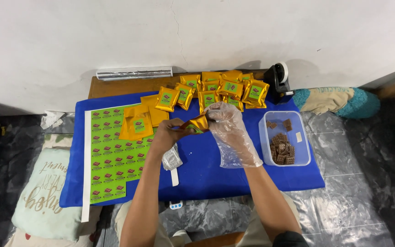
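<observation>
I am holding a small gold foil pouch (196, 124) near the middle of the frame, over the blue cloth (206, 169) spread across a low wooden board. My left hand (168, 135) is bare and is closing around the pouch's lower end, steadying it so the mouth points toward my other hand. My right hand (228, 126), in a loose clear plastic glove, is pinching the pouch's upper edge with its fingertips; the glove is probably there because this hand is the one handling food. I cannot tell whether anything is already inside the pouch.

At the right of the cloth a clear plastic tub (285, 139) is sitting with brown chocolate pieces (282, 148) inside, close to my gloved hand so it is an easy reach. At the upper middle of the frame a heap of gold pouches with green labels (220, 89) is lying beside the wall, out of the working space. Left of my hands, flat unfilled gold pouches (138, 121) are resting on a sheet of green stickers (110, 155) that is covering the left part of the cloth. A crumpled silver wrapper (172, 159) is lying just below my left wrist. A roll of foil (133, 73) is lying against the wall at the upper left, and a black tape dispenser (280, 80) is standing at the upper right of the board.
</observation>
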